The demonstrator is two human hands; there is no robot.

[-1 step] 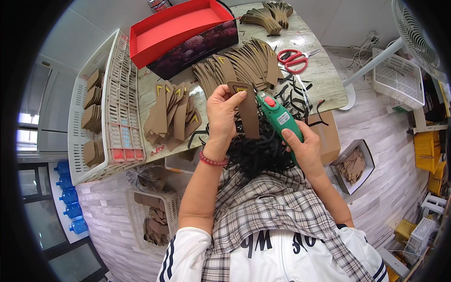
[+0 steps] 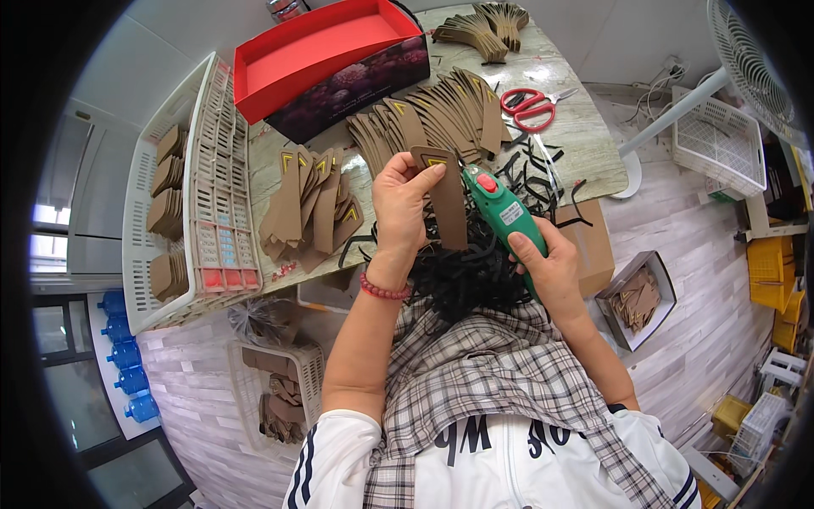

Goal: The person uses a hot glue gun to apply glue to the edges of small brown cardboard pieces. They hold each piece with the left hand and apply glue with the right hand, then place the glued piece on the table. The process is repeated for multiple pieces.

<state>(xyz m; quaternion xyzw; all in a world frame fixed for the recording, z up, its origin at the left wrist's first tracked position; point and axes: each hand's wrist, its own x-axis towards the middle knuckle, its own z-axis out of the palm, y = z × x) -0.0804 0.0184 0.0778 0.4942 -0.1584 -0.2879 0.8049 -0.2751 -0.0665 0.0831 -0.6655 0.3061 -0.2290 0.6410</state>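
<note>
Between the thumb and fingers of my left hand (image 2: 402,204) is a brown leather-like strip (image 2: 448,208), upright, with a yellow triangular outline near its wide top end. My right hand (image 2: 547,259) is wrapped around a green electric cutter (image 2: 500,204) with a red switch. The cutter's metal head is close beside the strip's right edge; I cannot tell whether they touch. A tangle of black trimmings (image 2: 462,276) lies below both hands, and more black scraps (image 2: 534,170) are strewn to the right. Beyond my hands stands a long row of similar brown strips (image 2: 424,114).
A loose pile of brown strips (image 2: 309,199) lies at left, beside a white basket (image 2: 222,182). Behind are a red-lined box (image 2: 326,51) and bundled strips (image 2: 475,36). Red-handled scissors (image 2: 530,110) lie at right. An open box (image 2: 636,301) and another basket (image 2: 314,373) stand lower down.
</note>
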